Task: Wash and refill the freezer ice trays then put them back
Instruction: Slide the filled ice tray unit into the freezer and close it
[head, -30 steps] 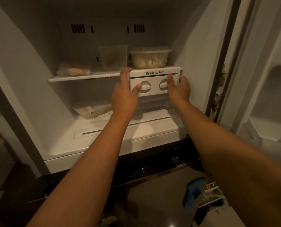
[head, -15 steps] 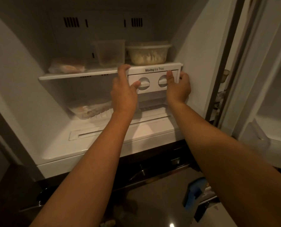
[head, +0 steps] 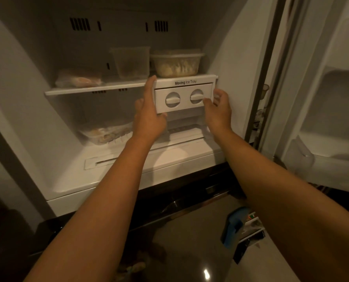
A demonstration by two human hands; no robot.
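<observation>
Both your left hand (head: 149,117) and right hand (head: 218,110) grasp the ice tray unit (head: 181,98) mid-frame; slide it out level.

We hold the ice tray unit (head: 182,102) under the freezer shelf (head: 88,89): our left hand (head: 147,117) grips its left edge, our right hand (head: 218,112) its right edge, the thumb at the right knob (head: 196,97).

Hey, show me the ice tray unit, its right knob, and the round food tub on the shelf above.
ice tray unit (head: 184,92): head view, front panel between the two knobs.
right knob (head: 196,96): head view, its centre bar.
round food tub (head: 176,67): head view, front wall.
</observation>
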